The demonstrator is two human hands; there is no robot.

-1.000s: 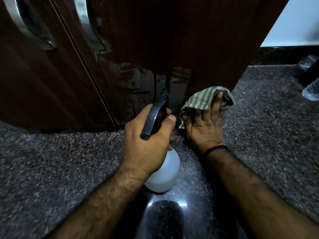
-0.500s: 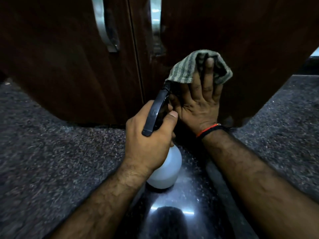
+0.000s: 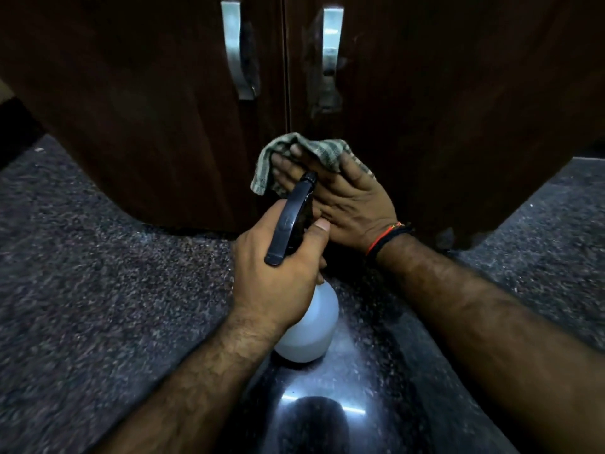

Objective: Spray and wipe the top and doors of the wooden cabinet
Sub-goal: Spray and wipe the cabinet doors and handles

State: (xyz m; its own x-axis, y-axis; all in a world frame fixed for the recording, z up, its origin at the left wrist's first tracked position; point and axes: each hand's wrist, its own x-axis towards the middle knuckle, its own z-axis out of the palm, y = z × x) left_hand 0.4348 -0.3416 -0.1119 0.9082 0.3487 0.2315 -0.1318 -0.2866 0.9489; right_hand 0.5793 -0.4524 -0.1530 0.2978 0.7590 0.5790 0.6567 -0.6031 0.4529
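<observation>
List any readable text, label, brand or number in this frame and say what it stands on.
None can be read.
White plastic spray bottle with black trigger head: its visible side is plain, no label.
Striped grey-green cloth: woven stripes only.
Dark wooden cabinet doors and their two brushed metal handles: no markings.
Speckled dark stone floor: only a light reflection.

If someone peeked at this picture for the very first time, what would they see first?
Two bare arms reach in from the bottom. In the middle, the right hand presses a striped cloth flat against the dark wooden cabinet doors, low down near the gap between them. Just in front, the left hand grips a white spray bottle with a black trigger top, and two shiny metal handles gleam above.
</observation>
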